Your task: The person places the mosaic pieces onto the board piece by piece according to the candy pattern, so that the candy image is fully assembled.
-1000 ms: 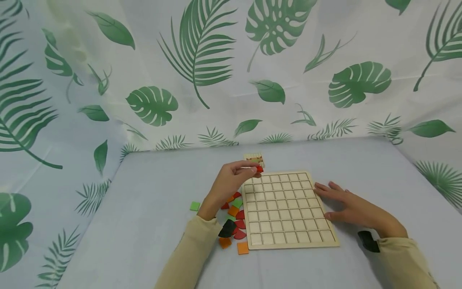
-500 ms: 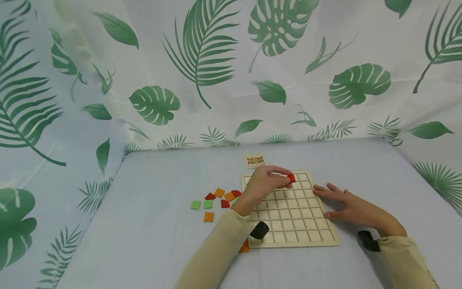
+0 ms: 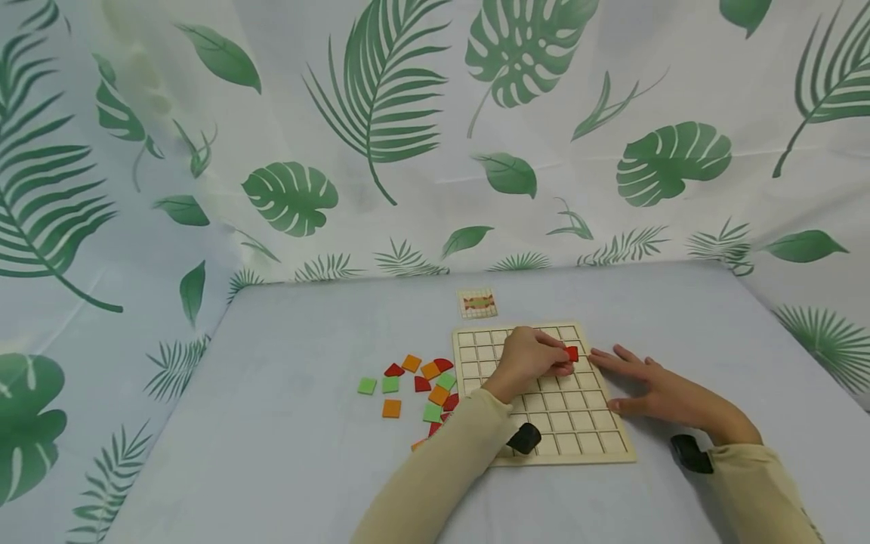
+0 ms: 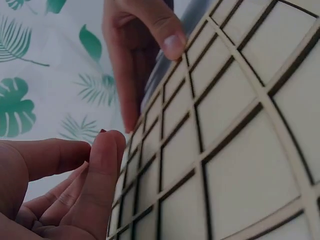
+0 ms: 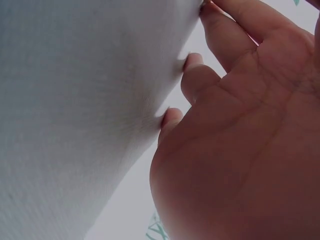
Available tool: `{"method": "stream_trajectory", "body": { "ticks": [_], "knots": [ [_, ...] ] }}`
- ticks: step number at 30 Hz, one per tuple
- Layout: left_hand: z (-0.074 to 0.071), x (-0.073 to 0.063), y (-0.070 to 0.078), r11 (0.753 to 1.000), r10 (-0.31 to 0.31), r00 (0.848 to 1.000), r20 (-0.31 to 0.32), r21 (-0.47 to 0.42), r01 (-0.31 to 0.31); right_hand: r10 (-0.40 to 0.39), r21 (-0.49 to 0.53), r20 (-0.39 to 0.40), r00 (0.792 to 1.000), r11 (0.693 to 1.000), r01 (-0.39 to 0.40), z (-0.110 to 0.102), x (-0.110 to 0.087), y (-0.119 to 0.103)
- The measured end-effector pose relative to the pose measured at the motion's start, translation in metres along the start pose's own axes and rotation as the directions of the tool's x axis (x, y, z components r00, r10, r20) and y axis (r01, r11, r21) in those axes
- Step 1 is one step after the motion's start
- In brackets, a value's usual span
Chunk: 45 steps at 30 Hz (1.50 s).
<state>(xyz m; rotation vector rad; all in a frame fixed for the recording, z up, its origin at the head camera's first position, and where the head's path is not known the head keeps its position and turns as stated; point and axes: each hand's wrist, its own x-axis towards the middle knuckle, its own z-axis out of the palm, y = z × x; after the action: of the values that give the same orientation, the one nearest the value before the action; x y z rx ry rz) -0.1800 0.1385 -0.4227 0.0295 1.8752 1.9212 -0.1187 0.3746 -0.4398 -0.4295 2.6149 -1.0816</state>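
My left hand (image 3: 533,359) pinches a small red tile (image 3: 572,353) between thumb and fingers, over the right side of a wooden grid board (image 3: 544,446). In the left wrist view only a sliver of the red tile (image 4: 103,131) shows at the fingertips, close over the board's square cells. My right hand (image 3: 655,389) lies with its fingers spread at the board's right edge, thumb and index fingertip right at the rim. From the right wrist view, the fingertips (image 5: 172,115) of that hand meet the white tablecloth.
Left of the board lies a loose group of tiles: orange squares (image 3: 391,409), green squares (image 3: 367,386) and red quarter-rounds (image 3: 422,384). Part of it is hidden by the left sleeve (image 3: 435,468). Beyond the board lies a small pattern card (image 3: 478,304). A leaf-print curtain (image 3: 408,151) stands behind the table.
My left hand has carried the red tile from near the card, rightward across the board and then toward me, to its right side. The right hand has stayed at the board's edge.
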Motion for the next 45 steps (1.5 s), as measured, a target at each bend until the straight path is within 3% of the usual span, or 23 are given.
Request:
{"method": "stream_trajectory", "body": {
  "ticks": [5,10,15,24,26,30,33,38,40,42,43,45],
  "knots": [
    [0.005,0.003,-0.006,0.997,-0.013,0.999,-0.047,0.078,0.016,-0.032,0.012,-0.02,0.999,0.999,0.033,0.004,0.001,0.012],
    [0.009,0.006,-0.004,0.986,-0.013,0.998,-0.062,0.166,0.023,-0.02,0.016,-0.012,1.0,1.0,0.021,0.001,0.001,0.007],
    [0.017,0.011,0.0,0.954,0.012,0.997,-0.072,0.3,0.01,0.013,0.007,0.0,1.0,1.0,-0.013,-0.004,-0.001,-0.002],
    [0.026,0.021,-0.005,0.884,0.045,0.999,-0.022,0.467,-0.03,0.032,0.056,0.004,0.999,0.998,-0.032,-0.002,-0.002,-0.001],
    [0.026,0.021,-0.004,0.859,0.057,0.998,-0.001,0.51,-0.048,0.028,0.059,0.001,1.0,0.998,-0.028,-0.001,-0.003,0.0],
    [0.028,0.019,-0.004,0.768,0.102,0.994,0.05,0.631,-0.111,0.02,0.053,-0.002,1.0,0.998,-0.02,0.0,-0.003,0.001],
    [0.032,0.027,-0.009,0.681,0.12,0.992,0.048,0.723,-0.117,0.011,0.046,-0.004,1.0,0.999,-0.011,-0.001,-0.003,0.002],
    [0.036,0.037,-0.015,0.598,0.127,0.991,0.036,0.794,-0.105,0.006,0.046,-0.003,1.0,0.999,-0.006,-0.003,-0.002,-0.001],
    [0.035,0.03,-0.009,0.6,0.113,0.993,0.04,0.794,-0.1,0.012,0.05,0.003,1.0,0.999,-0.012,-0.002,-0.001,-0.002],
    [0.032,0.026,-0.008,0.624,0.114,0.992,0.047,0.774,-0.108,0.014,0.053,0.005,1.0,0.999,-0.014,-0.002,0.0,-0.002],
    [0.029,0.021,-0.005,0.655,0.11,0.993,0.052,0.748,-0.111,0.017,0.052,0.007,1.0,0.999,-0.018,-0.002,0.0,-0.002],
    [0.022,0.013,-0.001,0.757,0.087,0.994,0.071,0.643,-0.112,0.033,0.058,0.015,0.999,0.998,-0.034,-0.001,0.001,-0.002]
  ]
}}
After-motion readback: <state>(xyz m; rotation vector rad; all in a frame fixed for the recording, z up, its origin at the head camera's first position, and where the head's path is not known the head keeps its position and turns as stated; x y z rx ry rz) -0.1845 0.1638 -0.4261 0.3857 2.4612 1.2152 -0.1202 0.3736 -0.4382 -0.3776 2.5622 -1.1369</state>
